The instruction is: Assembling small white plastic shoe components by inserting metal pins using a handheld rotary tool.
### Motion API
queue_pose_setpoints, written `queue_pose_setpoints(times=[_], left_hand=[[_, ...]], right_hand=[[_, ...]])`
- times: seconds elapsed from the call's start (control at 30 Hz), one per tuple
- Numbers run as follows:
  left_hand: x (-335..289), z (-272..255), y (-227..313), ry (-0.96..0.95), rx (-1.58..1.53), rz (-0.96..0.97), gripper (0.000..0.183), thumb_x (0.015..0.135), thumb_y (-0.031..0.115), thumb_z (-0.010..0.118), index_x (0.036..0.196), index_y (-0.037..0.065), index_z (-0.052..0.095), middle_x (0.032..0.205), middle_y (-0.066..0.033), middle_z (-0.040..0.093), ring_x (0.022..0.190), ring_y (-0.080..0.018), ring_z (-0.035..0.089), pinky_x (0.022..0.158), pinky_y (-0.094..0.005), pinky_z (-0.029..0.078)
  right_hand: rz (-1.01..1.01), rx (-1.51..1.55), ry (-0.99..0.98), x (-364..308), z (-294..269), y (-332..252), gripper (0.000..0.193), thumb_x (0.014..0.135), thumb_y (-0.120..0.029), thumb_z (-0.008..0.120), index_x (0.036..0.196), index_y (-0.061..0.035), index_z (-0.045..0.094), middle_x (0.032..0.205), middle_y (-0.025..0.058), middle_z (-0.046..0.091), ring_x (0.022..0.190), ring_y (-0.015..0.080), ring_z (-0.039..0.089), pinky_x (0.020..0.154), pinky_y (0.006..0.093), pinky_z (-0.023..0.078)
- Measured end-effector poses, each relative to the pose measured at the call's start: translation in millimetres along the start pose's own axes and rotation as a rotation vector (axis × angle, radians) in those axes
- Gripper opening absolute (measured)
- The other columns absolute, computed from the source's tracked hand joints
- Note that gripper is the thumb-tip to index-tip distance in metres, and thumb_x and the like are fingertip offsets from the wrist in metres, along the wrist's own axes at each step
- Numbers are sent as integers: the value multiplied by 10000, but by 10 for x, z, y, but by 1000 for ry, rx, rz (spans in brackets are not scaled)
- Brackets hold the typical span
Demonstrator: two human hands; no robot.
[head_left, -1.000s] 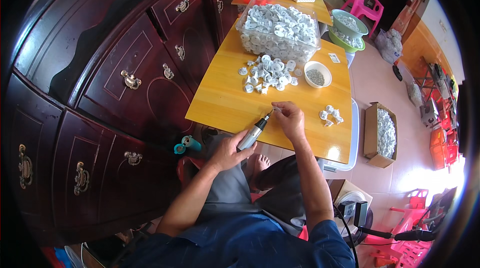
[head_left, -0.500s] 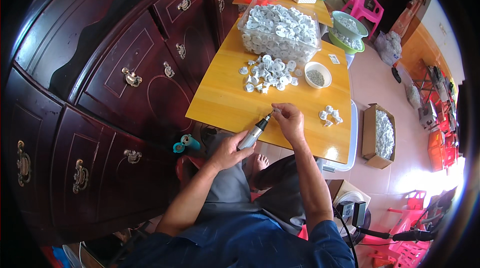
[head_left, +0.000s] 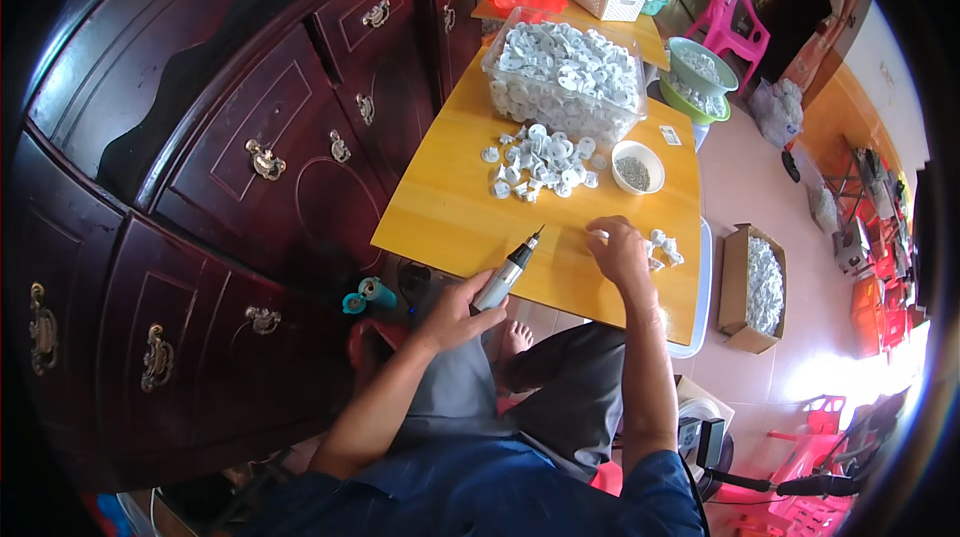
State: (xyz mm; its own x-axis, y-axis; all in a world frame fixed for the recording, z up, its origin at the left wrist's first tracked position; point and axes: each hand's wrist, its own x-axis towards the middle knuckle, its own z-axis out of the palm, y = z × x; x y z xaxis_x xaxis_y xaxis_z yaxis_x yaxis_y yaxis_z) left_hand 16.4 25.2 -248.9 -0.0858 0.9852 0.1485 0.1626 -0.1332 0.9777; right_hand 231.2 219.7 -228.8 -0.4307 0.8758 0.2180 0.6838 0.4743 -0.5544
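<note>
My left hand point(head_left: 458, 313) is wrapped round a grey-and-black electric screwdriver point(head_left: 506, 275), its thin bit pointing up and away over the table edge. Between the fingertips of my right hand point(head_left: 624, 257) is a small white plastic part point(head_left: 600, 235), mostly covered by the fingers. Just right of that hand lies a small group of white parts point(head_left: 664, 249). Farther off, a loose pile of round white plastic parts point(head_left: 548, 163) spreads over the yellow table point(head_left: 430, 212). Beside the pile stands a white bowl point(head_left: 637, 149) with small grey metal pieces, probably screws.
A clear tub point(head_left: 568, 119) heaped with white parts stands behind the pile. Dark wooden cabinets point(head_left: 250, 137) line the left. On the floor at right sit a cardboard box point(head_left: 737, 287) of white parts and stacked basins point(head_left: 690, 102). A pink chair point(head_left: 735, 17) stands beyond.
My right hand has moved right, away from the screwdriver's tip to near the small group, with a white part in its fingers. The screwdriver stays almost in place in my left hand.
</note>
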Motion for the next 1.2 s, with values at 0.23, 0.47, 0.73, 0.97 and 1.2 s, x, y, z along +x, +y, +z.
queue_pose_setpoints(times=[0.23,0.47,0.73,0.97,1.2], left_hand=[[5,-65,78,3,20,-111,457,819,169,691,1232,21,561,884,-45,675,827,-127,652,777,-290,509],[-15,-122,-15,22,60,-50,607,816,238,696,1337,-8,506,1005,-130,669,887,-129,638,804,-295,505],[-11,-159,-113,62,9,-7,580,808,173,696,1324,-7,502,946,-96,693,884,-151,672,813,-296,510],[0,-119,-219,77,7,36,598,801,176,703,1324,-28,494,991,-124,682,912,-149,657,821,-292,504],[13,-128,-192,63,10,28,591,800,172,702,1319,-28,503,1009,-121,680,920,-140,650,829,-295,502]], right_hand=[[-15,-202,-11,564,-35,-347,227,805,-150,699,1032,-137,709,1106,122,638,962,334,651,829,441,520],[-204,-222,-62,1151,490,-545,224,781,-119,684,1001,-149,716,1078,102,646,993,334,635,844,437,521],[-214,-298,-52,1154,593,-481,134,796,-147,662,923,-148,704,975,95,657,934,309,652,769,430,530],[-245,-225,-61,1009,504,-354,113,809,-167,672,911,-118,682,914,85,673,850,304,663,729,428,524],[-85,334,172,1203,58,-27,206,854,-180,706,1038,-88,715,762,70,670,648,134,600,625,299,495]])
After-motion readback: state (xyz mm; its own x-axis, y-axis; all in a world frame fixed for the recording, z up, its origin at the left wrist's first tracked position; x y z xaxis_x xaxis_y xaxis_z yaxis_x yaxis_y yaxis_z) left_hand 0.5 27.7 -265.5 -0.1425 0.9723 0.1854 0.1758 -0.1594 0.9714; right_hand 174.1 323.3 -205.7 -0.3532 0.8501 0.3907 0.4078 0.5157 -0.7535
